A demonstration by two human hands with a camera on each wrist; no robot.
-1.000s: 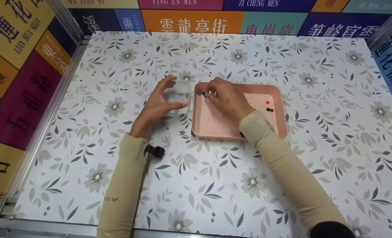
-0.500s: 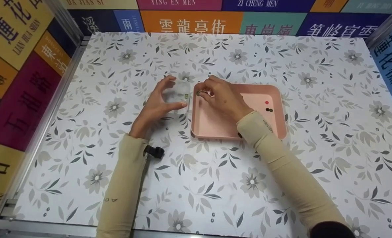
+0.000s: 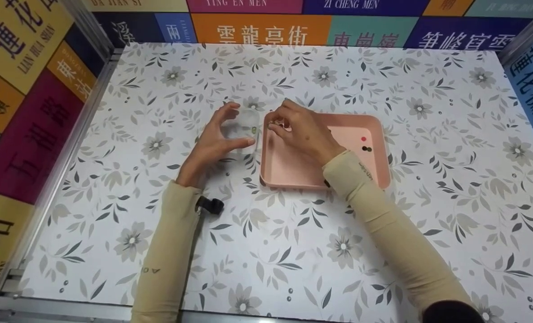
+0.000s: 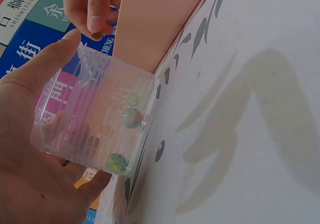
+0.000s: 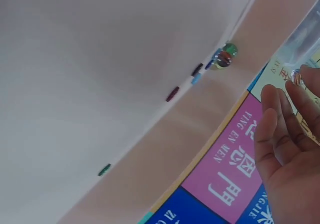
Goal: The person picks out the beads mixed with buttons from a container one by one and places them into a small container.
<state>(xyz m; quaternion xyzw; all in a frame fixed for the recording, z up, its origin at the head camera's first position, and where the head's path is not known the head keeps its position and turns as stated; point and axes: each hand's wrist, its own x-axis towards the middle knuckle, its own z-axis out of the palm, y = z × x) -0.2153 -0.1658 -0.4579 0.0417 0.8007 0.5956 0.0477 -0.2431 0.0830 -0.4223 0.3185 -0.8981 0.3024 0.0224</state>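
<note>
Upright on the table, a clear plastic box [image 4: 95,114] holds a few glass marbles [image 4: 132,118]. My left hand [image 3: 214,137] curves round it, thumb on one side and fingers on the other. Just right of the box is a pink tray [image 3: 266,157]. Over the tray's far left corner, my right hand [image 3: 304,132] pinches a striped marble [image 5: 297,77] between thumb and fingertips. More marbles [image 5: 226,56] sit in the tray against its wall, mostly hidden by my right hand in the head view.
Small flat discs lie in the tray, among them a red disc [image 3: 363,139] and dark discs [image 3: 366,149] on the right side. The tray's raised wall stands close to the box. A flowered sheet [image 3: 248,251] covers the table, and printed panels [image 3: 262,29] enclose it.
My right hand has shifted slightly left from the marbles in the tray's corner, a marble now between its fingertips. The left hand and the box have stayed put.
</note>
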